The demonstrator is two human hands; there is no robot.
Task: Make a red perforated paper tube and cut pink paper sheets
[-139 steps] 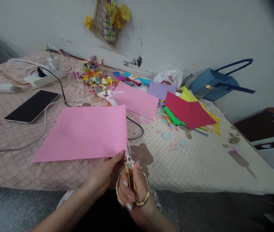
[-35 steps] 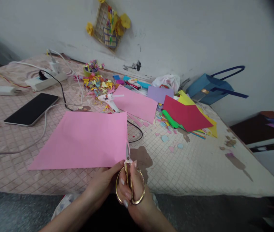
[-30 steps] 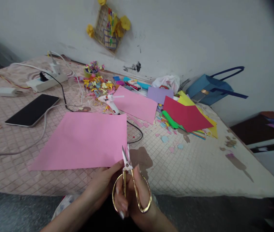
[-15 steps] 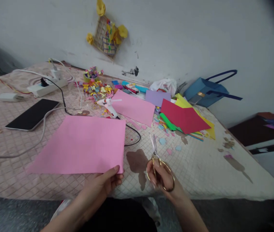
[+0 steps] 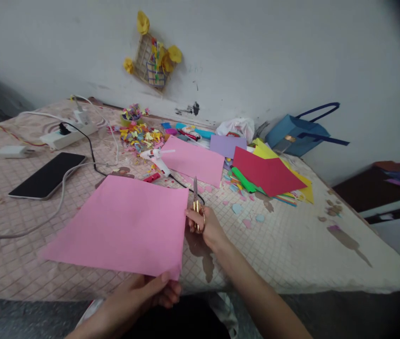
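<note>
A large pink sheet of paper (image 5: 125, 221) lies over the near left of the table. My left hand (image 5: 161, 289) pinches its near right corner, thumb on top and fingers curled beneath. Gold-handled scissors (image 5: 196, 202) are in my right hand (image 5: 200, 223), which is closed round the handles at the sheet's right edge. The blades point away from me and look closed. Whether my right fingers also touch the paper's edge I cannot tell.
Beyond the sheet lie a white glue gun (image 5: 157, 159), another pink sheet (image 5: 196, 162) and a red sheet (image 5: 267, 172). Paper scraps (image 5: 141, 136) heap up farther back. A black tablet (image 5: 50, 174) and a power strip (image 5: 69, 134) with cables are on the left. A blue bag (image 5: 295, 134) stands at the wall.
My right hand has moved left and away from me with the scissors, up to the sheet's right edge. My left hand has drawn the corner slightly nearer me. The scissor blades have closed.
</note>
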